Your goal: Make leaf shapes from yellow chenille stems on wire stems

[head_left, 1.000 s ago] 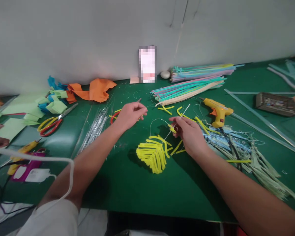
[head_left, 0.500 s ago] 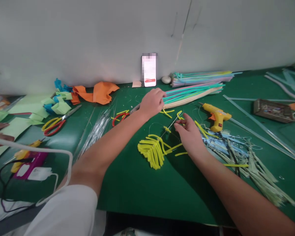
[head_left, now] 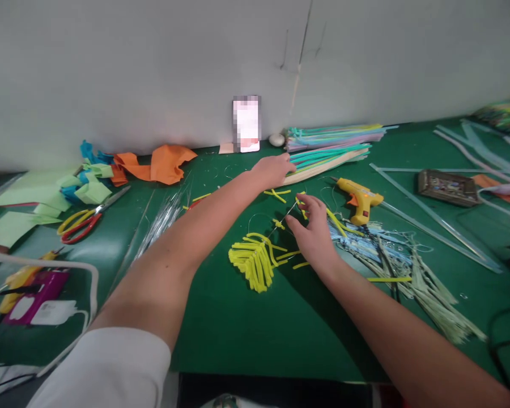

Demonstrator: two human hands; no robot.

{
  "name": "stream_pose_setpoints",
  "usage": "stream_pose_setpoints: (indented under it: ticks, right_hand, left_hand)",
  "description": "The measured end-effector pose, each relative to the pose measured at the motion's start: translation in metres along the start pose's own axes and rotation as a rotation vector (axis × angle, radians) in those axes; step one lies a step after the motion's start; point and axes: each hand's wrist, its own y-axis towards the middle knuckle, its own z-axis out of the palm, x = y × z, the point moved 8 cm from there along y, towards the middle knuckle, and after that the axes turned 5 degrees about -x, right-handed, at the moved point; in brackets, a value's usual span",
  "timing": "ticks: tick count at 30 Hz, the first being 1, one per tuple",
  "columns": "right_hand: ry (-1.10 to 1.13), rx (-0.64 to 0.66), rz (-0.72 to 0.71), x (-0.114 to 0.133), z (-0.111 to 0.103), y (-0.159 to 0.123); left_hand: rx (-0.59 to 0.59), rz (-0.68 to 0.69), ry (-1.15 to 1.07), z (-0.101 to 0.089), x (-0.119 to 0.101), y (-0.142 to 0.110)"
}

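My left hand (head_left: 272, 171) stretches over the near end of a bundle of coloured fuzzy craft stems (head_left: 334, 161), fingers bent down at it; the fingertips are partly hidden. I see nothing held in it. My right hand (head_left: 314, 231) is low over the table, thumb and forefinger apart beside the tip of a thin wire (head_left: 289, 211). This wire carries a small yellow twist and runs toward a yellow leaf shape made of fuzzy stems (head_left: 253, 262). Loose yellow pieces (head_left: 277, 195) lie between the hands.
A yellow glue gun (head_left: 359, 198) lies right of my right hand, near blue and pale green strands (head_left: 429, 294). Scissors (head_left: 91, 218), orange paper (head_left: 170, 164) and clear strands (head_left: 164, 221) are on the left. A phone (head_left: 247, 124) leans against the wall.
My left hand has reached further toward the stem bundle, its forearm now covering most of the red-handled tool. My right hand stays beside the wire. The whole view has shifted slightly.
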Motion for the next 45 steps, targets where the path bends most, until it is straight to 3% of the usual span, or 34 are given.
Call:
stream_pose_setpoints:
  ticks: [11, 16, 20, 27, 31, 35, 40, 45]
  right_hand:
    - [0.018, 0.024, -0.022, 0.003, 0.0, 0.002]
    - [0.014, 0.028, -0.043, 0.005, 0.001, 0.002]
    - [0.012, 0.03, -0.042, 0.003, 0.003, 0.001]
    - [0.028, 0.047, -0.03, 0.002, 0.006, 0.001]
    - [0.029, 0.052, 0.0, 0.001, 0.005, 0.001]
    - [0.014, 0.055, -0.006, 0.002, 0.004, 0.002]
    - [0.0, 0.067, -0.022, 0.003, 0.004, 0.001]
    - [0.027, 0.062, -0.032, 0.008, 0.001, -0.001]
  left_hand:
    - [0.028, -0.026, 0.07, -0.005, 0.001, -0.001]
    - [-0.065, -0.127, -0.125, -0.006, 0.011, -0.007]
    - [-0.042, -0.261, -0.327, -0.003, 0.025, -0.008]
    - [-0.054, -0.323, -0.382, -0.019, 0.024, -0.004]
    - [-0.22, -0.325, -0.343, -0.038, 0.022, -0.005]
    - [-0.39, -0.339, -0.282, -0.056, 0.022, -0.021]
    - [-0.474, -0.412, -0.326, -0.062, 0.036, -0.057]
    - [-0.636, -0.514, -0.594, -0.08, 0.059, -0.107]
